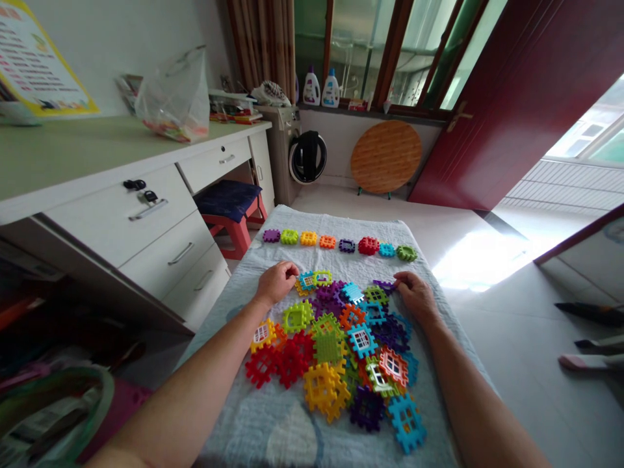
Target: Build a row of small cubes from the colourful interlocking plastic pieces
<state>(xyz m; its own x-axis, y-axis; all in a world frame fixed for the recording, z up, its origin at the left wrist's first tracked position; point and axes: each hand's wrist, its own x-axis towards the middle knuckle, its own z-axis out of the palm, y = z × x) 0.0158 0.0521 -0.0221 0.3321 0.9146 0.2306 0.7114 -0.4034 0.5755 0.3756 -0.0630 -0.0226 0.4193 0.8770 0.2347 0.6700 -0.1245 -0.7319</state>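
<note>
Colourful notched plastic building blocks lie heaped on a cloth-covered table. My left hand (277, 285) is at the heap's far left corner, fingers curled together, right beside a blue block with a white window grid (307, 281). Whether anything is between those fingertips is hidden. At the far right corner, my right hand (416, 296) has its thumb and fingers closed at the edge of a purple block (384, 285). Between the hands lie more purple blocks (329, 298) and a light blue block (353, 292). Nearer me are red blocks (295, 357) and yellow blocks (322, 387).
Beyond the heap runs a row of several blocks, from a purple one (272, 236) to a green one (406, 253). A desk (117, 146) and a red stool (238, 237) stand at left. Behind are a washing machine (283, 149) and a round wooden board (386, 156).
</note>
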